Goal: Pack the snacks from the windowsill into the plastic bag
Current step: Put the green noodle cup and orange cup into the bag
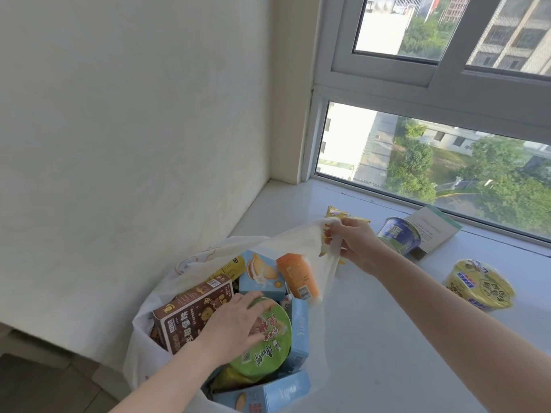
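Snacks crowd the white bag (140,338), which sits at the left end of the windowsill (387,338), under both hands. The frame cuts off the bag's near side, and I cannot tell whether its bottom rests on the sill.

The left hand (235,326) lies flat, fingers spread, on a green bowl (268,350) and hides part of its lid. A brown box (185,317) stands just left of that hand. A cookie box (262,275) stands beyond its fingertips and a blue box (268,394) lies near its wrist. An orange pack (298,278) leans between the hands.

The right hand (351,242) pinches the bag's far rim and holds it raised. The film half veils a yellow packet (346,216) behind that hand, its print unreadable. Right of that hand, apart on the sill, are a tipped blue cup (399,235), a paper card (432,231) and a yellow bowl (480,284).
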